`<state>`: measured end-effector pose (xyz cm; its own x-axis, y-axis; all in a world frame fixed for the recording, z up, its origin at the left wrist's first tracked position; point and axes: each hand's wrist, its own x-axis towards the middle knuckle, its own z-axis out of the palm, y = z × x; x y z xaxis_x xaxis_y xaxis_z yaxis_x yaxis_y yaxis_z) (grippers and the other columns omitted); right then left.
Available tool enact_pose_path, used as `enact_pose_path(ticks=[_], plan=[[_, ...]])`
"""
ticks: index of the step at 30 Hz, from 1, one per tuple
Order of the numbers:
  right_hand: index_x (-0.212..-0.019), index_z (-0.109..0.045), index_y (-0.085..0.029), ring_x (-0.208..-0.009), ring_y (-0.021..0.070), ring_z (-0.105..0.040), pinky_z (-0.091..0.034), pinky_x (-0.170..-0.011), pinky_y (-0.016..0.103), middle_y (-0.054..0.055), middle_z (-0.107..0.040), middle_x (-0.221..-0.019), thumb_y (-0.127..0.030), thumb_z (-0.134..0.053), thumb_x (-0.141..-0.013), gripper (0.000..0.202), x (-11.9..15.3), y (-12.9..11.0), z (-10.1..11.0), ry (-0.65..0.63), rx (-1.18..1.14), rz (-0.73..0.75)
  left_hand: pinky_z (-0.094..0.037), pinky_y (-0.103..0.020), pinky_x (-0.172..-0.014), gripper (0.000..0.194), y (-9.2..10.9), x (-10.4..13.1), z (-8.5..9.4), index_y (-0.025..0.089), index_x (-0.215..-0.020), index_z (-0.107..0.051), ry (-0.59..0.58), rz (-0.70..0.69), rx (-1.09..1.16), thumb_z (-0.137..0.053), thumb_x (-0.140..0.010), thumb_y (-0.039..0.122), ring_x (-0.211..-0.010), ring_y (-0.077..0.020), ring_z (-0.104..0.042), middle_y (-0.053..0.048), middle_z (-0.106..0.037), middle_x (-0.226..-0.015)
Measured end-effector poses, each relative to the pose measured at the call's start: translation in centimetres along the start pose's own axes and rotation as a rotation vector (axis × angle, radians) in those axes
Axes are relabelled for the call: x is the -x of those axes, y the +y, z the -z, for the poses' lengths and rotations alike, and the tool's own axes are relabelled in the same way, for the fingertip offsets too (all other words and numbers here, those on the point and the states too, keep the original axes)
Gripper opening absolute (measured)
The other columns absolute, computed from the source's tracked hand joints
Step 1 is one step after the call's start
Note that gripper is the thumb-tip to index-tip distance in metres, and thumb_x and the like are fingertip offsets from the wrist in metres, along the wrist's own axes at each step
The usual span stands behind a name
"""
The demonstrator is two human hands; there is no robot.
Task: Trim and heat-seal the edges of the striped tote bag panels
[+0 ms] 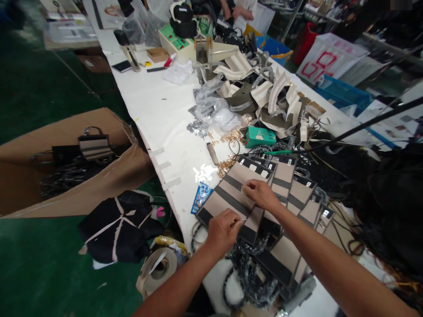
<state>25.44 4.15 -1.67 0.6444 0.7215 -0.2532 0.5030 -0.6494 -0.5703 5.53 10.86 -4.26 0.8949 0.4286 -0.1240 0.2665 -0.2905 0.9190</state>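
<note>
Several flat beige bag pieces with black bands lie overlapping on the white worktable [155,112], the uppermost beige-and-black bag piece [218,197] under both my hands. My left hand [223,231] is closed in a pinch over its near edge, with a tiny pale bit at the fingertips that I cannot name. Farther up on the same piece, my right hand [261,193] is also pinched, and a small whitish scrap shows at its fingers. Plastic-wrapped handles [254,273] lie below the bag pieces. White small pieces [204,173] and a blue packet [201,198] lie left of them.
Gold-coloured metal fittings [228,165] and a green box [260,137] are beyond the bag pieces. Cream and olive parts [264,92] are heaped farther back. A cardboard box [109,176] stands left on the floor, with a tape roll [160,267] beside the table edge.
</note>
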Motion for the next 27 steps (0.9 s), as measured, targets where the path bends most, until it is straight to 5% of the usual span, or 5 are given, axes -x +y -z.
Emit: enact_pose_path(ticks=[5, 10, 18, 27], plan=[[-0.087, -0.074, -0.022, -0.084, 0.0175, -0.067, -0.047, -0.074, 0.027, 0.002, -0.076, -0.091, -0.041, -0.047, -0.087, 0.034, -8.1, 2.3, 0.1, 0.12, 0.007, -0.076, -0.037, -0.025, -0.06, 0.021, -4.1, -0.5, -2.3, 0.017, -0.072, -0.066, -0.044, 0.403, 0.418, -0.073, -0.075, 0.037, -0.06, -0.0114, -0.049, 0.002, -0.058, -0.064], [-0.097, -0.077, -0.023, -0.087, 0.0228, -0.066, -0.044, -0.073, 0.032, 0.007, -0.077, -0.1, -0.042, -0.047, -0.087, 0.037, -13.0, 3.3, -1.1, 0.211, 0.18, -0.18, -0.035, -0.023, -0.056, 0.025, -6.3, -1.2, -2.4, 0.015, -0.073, -0.067, -0.061, 0.48, 0.467, -0.074, -0.072, 0.039, -0.057, -0.0094, -0.046, 0.003, -0.059, -0.062], [-0.096, -0.078, -0.024, -0.098, 0.0255, -0.063, -0.042, -0.084, 0.036, 0.01, -0.075, -0.108, -0.042, -0.048, -0.089, 0.035, -13.6, 3.7, -2.3, 0.241, 0.377, -0.121, -0.031, -0.023, -0.053, 0.027, -6.5, -1.4, -2.2, 0.015, -0.07, -0.066, -0.076, 0.526, 0.49, -0.076, -0.071, 0.04, -0.054, -0.008, -0.041, 0.005, -0.054, -0.057], [-0.097, -0.077, -0.025, -0.095, 0.0232, -0.066, -0.043, -0.077, 0.033, 0.007, -0.077, -0.106, -0.045, -0.05, -0.089, 0.034, -13.9, 4.0, -2.3, 0.239, 0.409, -0.139, -0.029, -0.024, -0.052, 0.025, -6.6, -1.2, -2.4, 0.016, -0.07, -0.064, -0.061, 0.542, 0.488, -0.074, -0.071, 0.039, -0.053, -0.0088, -0.039, 0.005, -0.052, -0.056]])
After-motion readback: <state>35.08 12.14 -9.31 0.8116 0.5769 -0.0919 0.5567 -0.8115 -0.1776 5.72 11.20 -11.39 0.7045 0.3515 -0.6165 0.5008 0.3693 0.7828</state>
